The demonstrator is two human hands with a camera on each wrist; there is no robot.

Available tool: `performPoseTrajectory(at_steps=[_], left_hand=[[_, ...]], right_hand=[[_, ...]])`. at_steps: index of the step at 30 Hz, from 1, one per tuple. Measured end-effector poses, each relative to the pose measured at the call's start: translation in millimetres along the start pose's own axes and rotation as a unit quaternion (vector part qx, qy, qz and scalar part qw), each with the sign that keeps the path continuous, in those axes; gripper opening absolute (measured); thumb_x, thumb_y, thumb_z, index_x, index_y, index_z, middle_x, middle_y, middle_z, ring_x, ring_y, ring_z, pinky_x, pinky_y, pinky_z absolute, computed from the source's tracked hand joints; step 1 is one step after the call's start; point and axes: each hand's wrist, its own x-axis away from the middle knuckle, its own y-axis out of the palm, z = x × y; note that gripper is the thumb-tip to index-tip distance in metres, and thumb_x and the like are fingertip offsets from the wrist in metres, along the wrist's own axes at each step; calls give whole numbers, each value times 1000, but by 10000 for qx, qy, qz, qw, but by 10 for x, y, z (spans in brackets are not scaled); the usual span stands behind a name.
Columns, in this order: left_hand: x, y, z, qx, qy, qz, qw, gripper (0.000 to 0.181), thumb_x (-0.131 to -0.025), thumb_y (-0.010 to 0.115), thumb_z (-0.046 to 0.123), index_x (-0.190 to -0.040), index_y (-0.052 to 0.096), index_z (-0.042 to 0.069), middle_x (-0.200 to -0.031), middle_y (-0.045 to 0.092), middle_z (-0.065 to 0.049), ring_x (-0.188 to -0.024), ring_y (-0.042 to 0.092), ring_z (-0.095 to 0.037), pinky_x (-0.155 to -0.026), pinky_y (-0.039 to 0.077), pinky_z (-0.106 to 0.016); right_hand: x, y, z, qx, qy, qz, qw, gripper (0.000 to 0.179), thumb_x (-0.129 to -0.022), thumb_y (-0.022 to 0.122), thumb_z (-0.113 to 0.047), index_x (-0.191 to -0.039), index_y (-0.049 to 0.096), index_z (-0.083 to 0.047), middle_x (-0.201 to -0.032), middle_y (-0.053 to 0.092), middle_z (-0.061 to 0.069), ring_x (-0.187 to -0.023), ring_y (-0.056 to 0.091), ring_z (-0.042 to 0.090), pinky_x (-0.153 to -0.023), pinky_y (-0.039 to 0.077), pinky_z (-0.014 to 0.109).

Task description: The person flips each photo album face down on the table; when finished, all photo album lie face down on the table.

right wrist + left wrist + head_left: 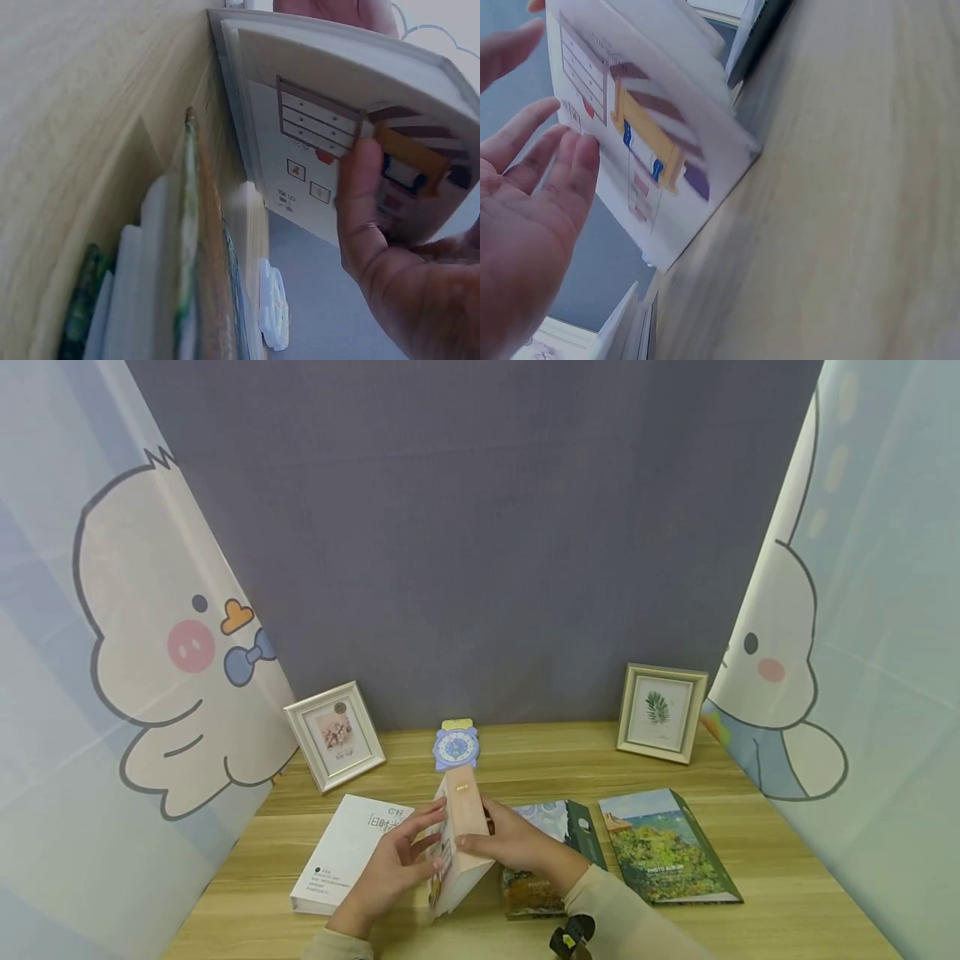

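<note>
A thick album [468, 818] with a pale pink spine and illustrated white covers stands tilted on the table between the two hands, spine up. My left hand [401, 860] lies along its left cover; in the left wrist view the fingertips [585, 154] touch the printed cover and the thumb is held away. From the other side my right hand [525, 839] grips the album near the spine. Its thumb [361, 180] presses on the drawn cover in the right wrist view. Most of the right fingers are hidden behind the album in the head view.
A white album [345, 852] lies at left. To the right lie a dark green photo album [585, 831], partly under the right forearm, and a landscape photo album [667, 847]. Behind stand two picture frames, one left [335, 737] and one right [662, 713], with a blue toy clock [456, 748] between.
</note>
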Motion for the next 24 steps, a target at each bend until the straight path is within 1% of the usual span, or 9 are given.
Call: performPoseTrajectory(at_steps=[3,5,8,12,15,17,20,22,24], left_hand=[[8,-9,-20,-177,-86,62,9998,62,-93,71,-9,-150,47,-7,-167,26,-26,-157,22,-30,-122,35,-37],[15,-16,-33,-317,-231,126,9992,62,-92,74,-7,-149,50,-5,-167,28,-24,-157,21,-32,-122,33,-33],[20,-17,-49,-497,-554,232,9970,62,-89,80,-2,-146,55,-1,-166,33,-19,-157,20,-34,-121,31,-26],[18,-11,-52,-802,-989,328,9913,63,-86,86,7,-144,60,4,-164,37,-12,-157,21,-34,-119,27,-19],[22,-9,-46,-1293,-1211,388,9834,65,-85,89,16,-144,62,10,-164,40,-6,-157,22,-32,-120,22,-18],[27,-9,-47,-1665,-1383,468,9752,66,-83,91,23,-143,64,15,-163,43,0,-156,25,-31,-122,20,-22],[36,-9,-58,-2040,-1594,560,9643,66,-81,92,31,-141,66,23,-161,46,7,-154,27,-30,-123,21,-36],[38,-9,-71,-2076,-1651,545,9626,66,-81,92,32,-141,66,24,-162,45,7,-155,26,-32,-124,22,-45],[38,-9,-81,-1974,-1656,469,9651,66,-82,92,31,-142,65,23,-164,42,4,-155,25,-34,-124,24,-48]], right_hand=[[-6,-1,0,79,18,287,9996,89,-97,76,-29,-164,23,-4,-133,59,17,-112,66,27,-88,61,43],[-7,-2,-1,125,-1,421,9990,90,-96,78,-26,-163,23,-4,-131,58,18,-111,67,28,-85,62,43],[2,-4,0,146,-57,501,9986,90,-94,79,-21,-162,23,-4,-127,58,19,-107,69,29,-82,63,43],[18,-13,23,-30,52,525,9986,89,-93,79,-16,-161,24,-2,-129,59,21,-106,70,30,-82,63,44],[35,-18,43,-104,179,614,9979,87,-92,80,-14,-159,26,1,-129,59,22,-106,70,31,-83,63,46],[46,-19,53,-35,230,686,9974,86,-92,81,-12,-158,28,4,-124,62,21,-102,71,31,-82,63,45],[62,-25,55,176,272,758,9966,83,-91,81,-11,-156,32,7,-109,66,17,-91,72,27,-76,63,40],[75,-36,48,293,324,725,9964,82,-91,80,-10,-156,34,8,-101,67,14,-79,71,24,-66,62,38],[90,-50,39,348,395,659,9964,80,-91,80,-11,-156,37,7,-96,68,13,-69,69,22,-56,61,38]])
